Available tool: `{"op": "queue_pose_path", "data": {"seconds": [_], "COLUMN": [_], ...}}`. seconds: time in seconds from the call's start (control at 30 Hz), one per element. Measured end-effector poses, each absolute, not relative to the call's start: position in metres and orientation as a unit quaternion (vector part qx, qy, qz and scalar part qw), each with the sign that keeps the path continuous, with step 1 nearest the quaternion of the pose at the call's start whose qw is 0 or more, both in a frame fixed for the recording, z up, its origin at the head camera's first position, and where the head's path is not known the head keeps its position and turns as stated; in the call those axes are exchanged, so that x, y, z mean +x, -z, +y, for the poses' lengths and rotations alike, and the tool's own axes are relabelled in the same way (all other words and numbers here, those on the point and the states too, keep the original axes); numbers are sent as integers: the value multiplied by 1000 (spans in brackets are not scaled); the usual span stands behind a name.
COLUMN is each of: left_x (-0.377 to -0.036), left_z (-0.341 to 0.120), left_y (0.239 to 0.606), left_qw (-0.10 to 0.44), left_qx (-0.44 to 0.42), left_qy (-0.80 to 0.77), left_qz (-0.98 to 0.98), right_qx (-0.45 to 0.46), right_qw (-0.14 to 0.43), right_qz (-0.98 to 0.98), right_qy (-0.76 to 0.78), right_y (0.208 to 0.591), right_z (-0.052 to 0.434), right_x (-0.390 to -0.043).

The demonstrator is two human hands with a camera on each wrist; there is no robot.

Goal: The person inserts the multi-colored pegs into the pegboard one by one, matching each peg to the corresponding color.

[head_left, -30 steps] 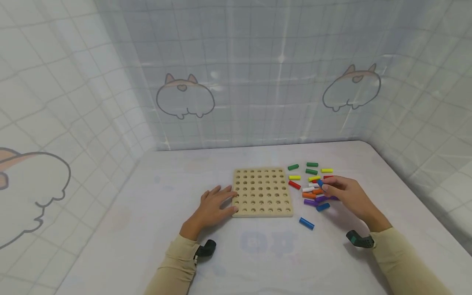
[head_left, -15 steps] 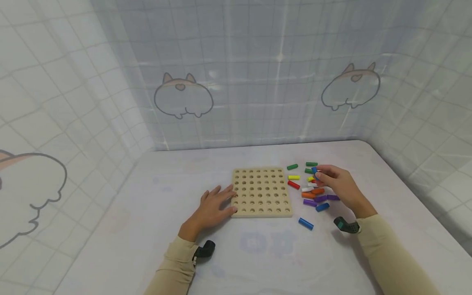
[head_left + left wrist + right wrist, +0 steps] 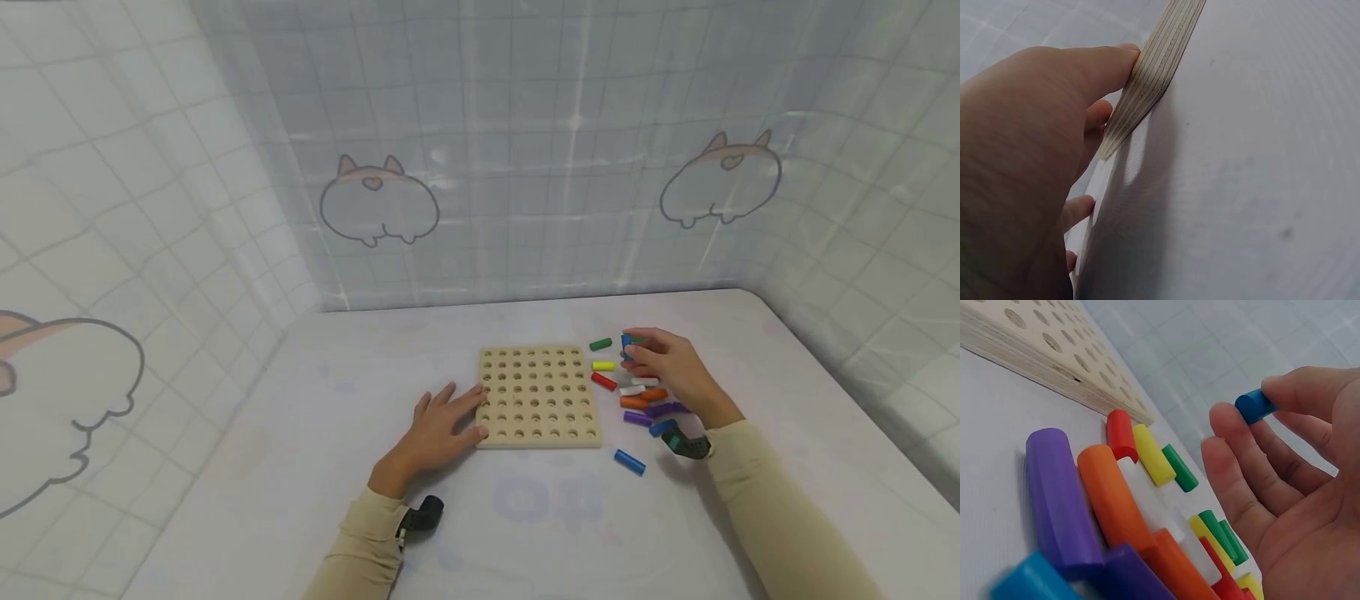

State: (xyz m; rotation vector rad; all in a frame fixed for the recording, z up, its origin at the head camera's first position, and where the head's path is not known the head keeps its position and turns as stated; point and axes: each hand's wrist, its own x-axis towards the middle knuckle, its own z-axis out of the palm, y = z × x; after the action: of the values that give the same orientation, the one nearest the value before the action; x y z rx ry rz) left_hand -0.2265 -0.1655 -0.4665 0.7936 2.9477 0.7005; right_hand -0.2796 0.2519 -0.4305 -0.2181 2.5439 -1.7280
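Blue peg (image 3: 1254, 405): a short wooden cylinder, which we log as pinched at the fingertips of our right hand (image 3: 667, 367), raised above the heap of loose pegs (image 3: 643, 398) and clear of the table (image 3: 300, 467). In the right wrist view its long axis points out of the fingertips, away from the palm, one round end exposed, thumb on top. The wooden pegboard (image 3: 538, 397), square, drilled with rows of holes that all look unfilled, lies flat to the left of that hand, just beside the heap, so the peg sits right of the board's far right corner. Our left hand (image 3: 438, 429) rests on the table, fingers spread and straight over the board's left edge, thumb pressed to its layered side. Another blue peg (image 3: 629, 462) lies alone, nearer us than the heap.
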Motion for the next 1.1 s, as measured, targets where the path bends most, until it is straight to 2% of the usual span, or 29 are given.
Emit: {"op": "queue_pose_path", "data": {"seconds": [0.43, 0.63, 1.1], "left_x": [-228, -227, -227], "left_z": [-169, -168, -167], "left_y": [470, 469, 474], "left_qw": [-5, -4, -3], "left_qx": [250, 248, 251], "left_qy": [-233, -239, -246], "left_qz": [940, 939, 936], "right_qx": [-15, -27, -41], "right_qw": [70, 88, 90], "right_qz": [773, 775, 747], "right_qy": [630, 625, 657], "right_y": [430, 432, 440], "right_z": [243, 238, 228], "right_x": [-299, -307, -324]}}
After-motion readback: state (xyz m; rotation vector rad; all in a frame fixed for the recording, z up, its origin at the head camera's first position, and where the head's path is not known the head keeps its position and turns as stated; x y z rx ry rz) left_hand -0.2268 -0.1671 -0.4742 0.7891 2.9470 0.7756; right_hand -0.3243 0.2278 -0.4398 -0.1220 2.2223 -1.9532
